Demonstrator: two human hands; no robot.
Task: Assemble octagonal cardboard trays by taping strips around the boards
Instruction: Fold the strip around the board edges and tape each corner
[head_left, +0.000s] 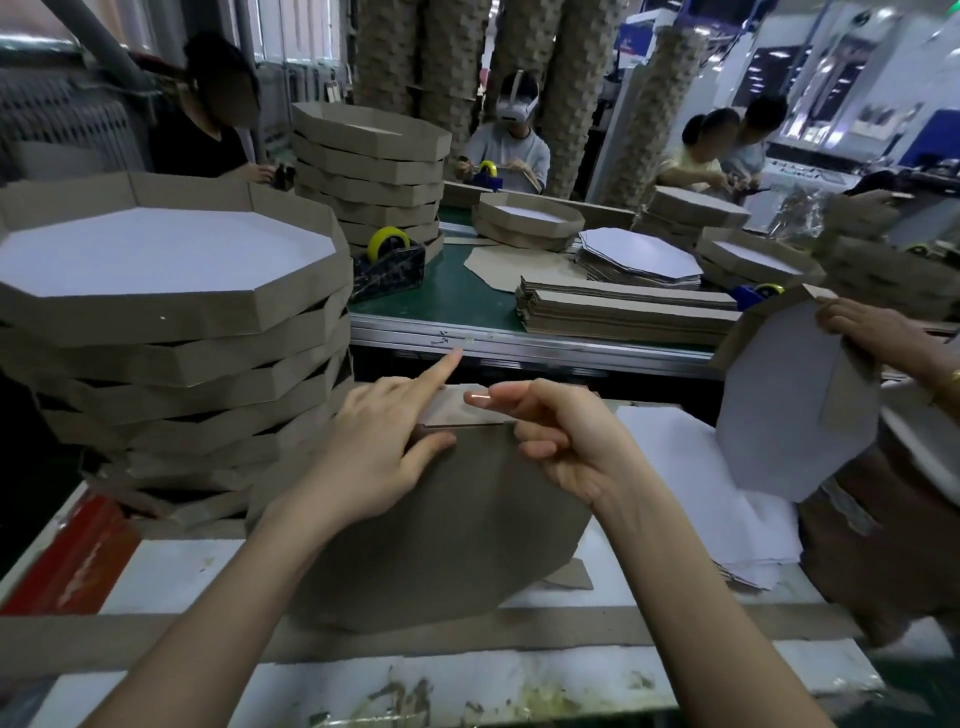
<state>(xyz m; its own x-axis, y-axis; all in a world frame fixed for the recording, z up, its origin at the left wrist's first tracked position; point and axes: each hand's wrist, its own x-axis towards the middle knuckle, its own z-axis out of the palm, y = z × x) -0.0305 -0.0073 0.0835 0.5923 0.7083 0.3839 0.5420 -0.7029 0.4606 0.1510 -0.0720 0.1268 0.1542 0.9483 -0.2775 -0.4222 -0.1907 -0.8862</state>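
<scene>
Leftward, a tall stack of finished trays (171, 322) stands on the counter (171, 566). Before it, a brown octagonal board (441, 525) is propped on edge. The left hand (384, 447) presses a strip (457, 410) against its top edge, forefinger extended. The right hand (561, 436) pinches the strip there; any tape is too faint to see.

Tray stack (171, 332) left (dispenser (387, 265) behind)
</scene>
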